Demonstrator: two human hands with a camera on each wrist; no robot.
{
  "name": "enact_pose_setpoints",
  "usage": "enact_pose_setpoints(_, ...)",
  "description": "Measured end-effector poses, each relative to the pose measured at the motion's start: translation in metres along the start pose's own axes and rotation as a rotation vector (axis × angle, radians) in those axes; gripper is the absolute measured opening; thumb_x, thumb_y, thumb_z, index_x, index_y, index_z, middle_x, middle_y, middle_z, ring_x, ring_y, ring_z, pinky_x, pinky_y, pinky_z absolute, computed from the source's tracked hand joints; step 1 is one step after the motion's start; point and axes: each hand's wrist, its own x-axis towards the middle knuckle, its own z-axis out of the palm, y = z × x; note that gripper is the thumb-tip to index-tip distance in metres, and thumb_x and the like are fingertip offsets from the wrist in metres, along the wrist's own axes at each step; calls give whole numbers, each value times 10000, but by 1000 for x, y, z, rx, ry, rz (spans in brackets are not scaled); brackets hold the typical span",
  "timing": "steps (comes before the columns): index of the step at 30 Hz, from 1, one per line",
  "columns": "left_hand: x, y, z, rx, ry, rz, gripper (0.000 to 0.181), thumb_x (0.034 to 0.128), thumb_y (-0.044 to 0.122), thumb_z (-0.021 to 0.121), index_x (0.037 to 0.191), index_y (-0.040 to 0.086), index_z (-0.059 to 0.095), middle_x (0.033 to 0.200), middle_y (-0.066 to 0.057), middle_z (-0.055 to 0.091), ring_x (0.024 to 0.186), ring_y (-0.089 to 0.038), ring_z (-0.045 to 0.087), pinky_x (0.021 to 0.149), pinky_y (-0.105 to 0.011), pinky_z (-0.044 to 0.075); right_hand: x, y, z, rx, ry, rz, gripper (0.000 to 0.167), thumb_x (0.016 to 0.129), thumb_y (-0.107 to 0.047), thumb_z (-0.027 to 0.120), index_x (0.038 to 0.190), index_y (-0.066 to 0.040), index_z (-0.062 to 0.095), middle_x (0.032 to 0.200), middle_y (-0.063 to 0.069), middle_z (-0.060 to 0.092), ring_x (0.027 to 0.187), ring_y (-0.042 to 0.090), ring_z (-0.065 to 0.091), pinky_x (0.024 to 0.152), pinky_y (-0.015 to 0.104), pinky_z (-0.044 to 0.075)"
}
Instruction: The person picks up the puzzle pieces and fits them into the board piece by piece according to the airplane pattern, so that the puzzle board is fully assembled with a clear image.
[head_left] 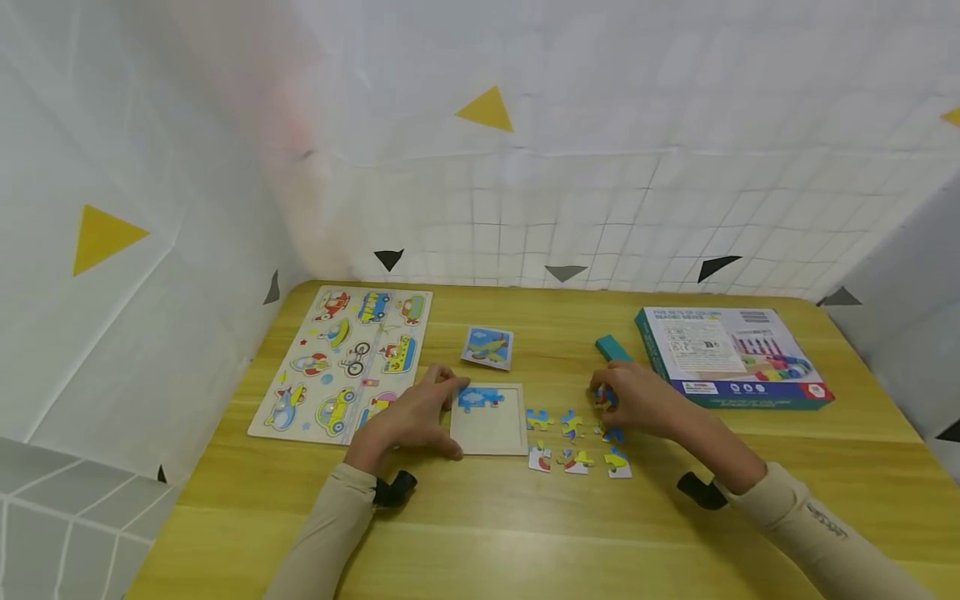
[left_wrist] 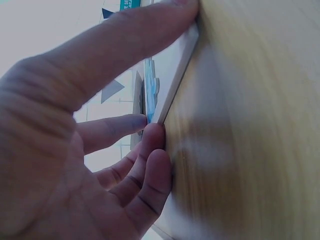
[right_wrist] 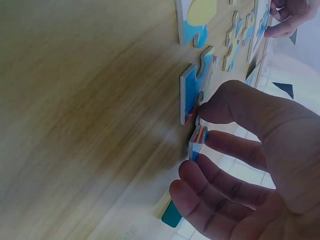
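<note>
My left hand [head_left: 420, 414] grips the square wooden puzzle tray [head_left: 487, 433] at its left side, thumb at the near edge and fingers by the far left corner. Joined blue pieces [head_left: 480, 398] lie along the tray's far left part. Between thumb and fingers, my right hand [head_left: 637, 400] pinches a puzzle piece [right_wrist: 198, 141] with red and blue on it, seen nearly edge-on in the right wrist view. Close beneath that hand rests another puzzle piece [right_wrist: 189, 95]. Several loose pieces [head_left: 576, 461] are spread between the tray and my right hand.
Behind the tray lies a picture card [head_left: 488, 347] of a yellow plane. A knobbed puzzle board [head_left: 341, 367] is at the left. On the right are a teal block [head_left: 612, 348] and a boxed toy set [head_left: 735, 358]. White sheeting [head_left: 570, 200] hangs behind the table.
</note>
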Motion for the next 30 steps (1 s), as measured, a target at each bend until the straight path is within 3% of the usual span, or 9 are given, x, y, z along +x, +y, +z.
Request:
enact_pose_setpoints(14,0,0,0,4,-5,-9,1047,632,284,963,1519,129,428,1257,-16,343,985,-182,461,795,-338,424,2,-7,-6,43,32,-13,362,745,-59,780,1098,-36,700,952,56,561,713,131,505,590,279,460)
enact_pose_setpoints(30,0,2,0,-14,-9,-24,1040,635,281,963,1516,126,432,1294,-29,335,994,-194,463,806,-353,428,15,-27,-9,5,67,-63,374,760,-143,826,1109,-55,727,938,24,579,748,149,490,646,308,454)
